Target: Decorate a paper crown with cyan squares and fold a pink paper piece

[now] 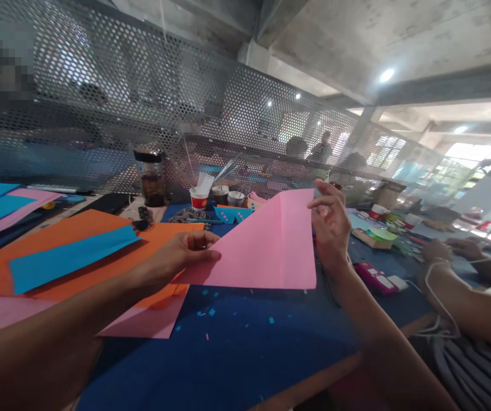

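Observation:
A sheet of pink paper [266,245] is held up above the blue table, a faint crease running down its right part. My left hand [189,251] pinches its left edge, thumb on the near face. At the upper right corner, my right hand [331,220] grips the sheet between thumb and fingers, the other fingers bent. Left of it lie orange sheets [87,228] with a folded blue paper strip [74,260] on top. Another pink sheet [151,319] sticks out beneath the orange. Small blue paper scraps [212,312] are scattered below the held sheet.
A perforated metal screen [228,114] stands behind the table. Near it are a dark-lidded jar [150,180], a red and white paper cup [199,200] and a cut blue paper piece [232,214]. On the right are a magenta box [374,277] and another person's arms [463,297] with a white cable.

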The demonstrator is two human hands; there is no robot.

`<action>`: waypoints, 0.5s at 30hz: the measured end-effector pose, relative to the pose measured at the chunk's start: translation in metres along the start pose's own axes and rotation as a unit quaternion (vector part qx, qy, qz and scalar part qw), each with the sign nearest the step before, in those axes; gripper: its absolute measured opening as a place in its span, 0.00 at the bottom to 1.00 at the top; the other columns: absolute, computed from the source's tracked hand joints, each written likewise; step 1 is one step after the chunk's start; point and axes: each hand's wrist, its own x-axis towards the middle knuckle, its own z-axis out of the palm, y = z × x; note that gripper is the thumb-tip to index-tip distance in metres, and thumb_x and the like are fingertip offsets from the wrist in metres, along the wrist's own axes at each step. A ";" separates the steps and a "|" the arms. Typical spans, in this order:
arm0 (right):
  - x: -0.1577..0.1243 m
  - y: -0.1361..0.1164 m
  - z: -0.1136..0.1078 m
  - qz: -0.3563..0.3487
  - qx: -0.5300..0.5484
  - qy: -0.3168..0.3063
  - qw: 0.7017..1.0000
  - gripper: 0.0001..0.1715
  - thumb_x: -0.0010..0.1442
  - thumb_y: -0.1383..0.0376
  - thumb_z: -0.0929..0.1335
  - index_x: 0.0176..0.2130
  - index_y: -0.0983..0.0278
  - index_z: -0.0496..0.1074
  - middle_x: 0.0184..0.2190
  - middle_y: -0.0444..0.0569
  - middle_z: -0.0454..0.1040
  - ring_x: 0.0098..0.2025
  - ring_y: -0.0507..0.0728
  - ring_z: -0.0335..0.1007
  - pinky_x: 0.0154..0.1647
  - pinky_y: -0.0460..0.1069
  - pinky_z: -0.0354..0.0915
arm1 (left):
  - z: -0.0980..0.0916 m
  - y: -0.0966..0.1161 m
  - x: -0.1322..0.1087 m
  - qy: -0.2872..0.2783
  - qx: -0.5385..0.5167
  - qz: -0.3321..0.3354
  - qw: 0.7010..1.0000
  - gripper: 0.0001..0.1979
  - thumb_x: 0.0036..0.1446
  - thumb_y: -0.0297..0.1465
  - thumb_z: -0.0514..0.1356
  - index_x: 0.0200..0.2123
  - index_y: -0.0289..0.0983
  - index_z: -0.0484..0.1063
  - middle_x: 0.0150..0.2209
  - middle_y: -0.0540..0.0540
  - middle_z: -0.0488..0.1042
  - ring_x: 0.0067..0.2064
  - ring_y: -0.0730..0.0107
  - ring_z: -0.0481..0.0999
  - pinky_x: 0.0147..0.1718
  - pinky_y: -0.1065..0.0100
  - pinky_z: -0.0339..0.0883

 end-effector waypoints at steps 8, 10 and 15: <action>-0.029 0.045 0.018 0.402 0.134 -0.109 0.899 0.21 0.61 0.46 0.71 0.46 0.56 0.74 0.63 0.52 0.76 0.68 0.63 0.70 0.61 0.59 0.72 | -0.007 -0.019 0.000 -0.041 0.074 -0.036 0.996 0.23 0.44 0.43 0.82 0.35 0.40 0.76 0.35 0.49 0.82 0.36 0.64 0.80 0.34 0.67 0.70; -0.038 0.056 0.024 0.428 0.106 -0.143 0.886 0.26 0.57 0.48 0.75 0.49 0.58 0.75 0.60 0.54 0.78 0.63 0.65 0.74 0.57 0.58 0.74 | -0.013 -0.023 -0.003 -0.075 0.090 -0.049 0.992 0.22 0.49 0.45 0.80 0.35 0.40 0.75 0.37 0.48 0.82 0.39 0.62 0.81 0.38 0.65 0.72; -0.054 0.075 0.039 0.450 0.026 -0.228 0.863 0.26 0.60 0.54 0.78 0.53 0.63 0.77 0.54 0.57 0.81 0.55 0.63 0.79 0.56 0.56 0.72 | -0.023 -0.026 -0.009 -0.133 0.083 -0.092 0.983 0.18 0.53 0.42 0.79 0.39 0.42 0.77 0.41 0.47 0.82 0.43 0.60 0.81 0.42 0.64 0.73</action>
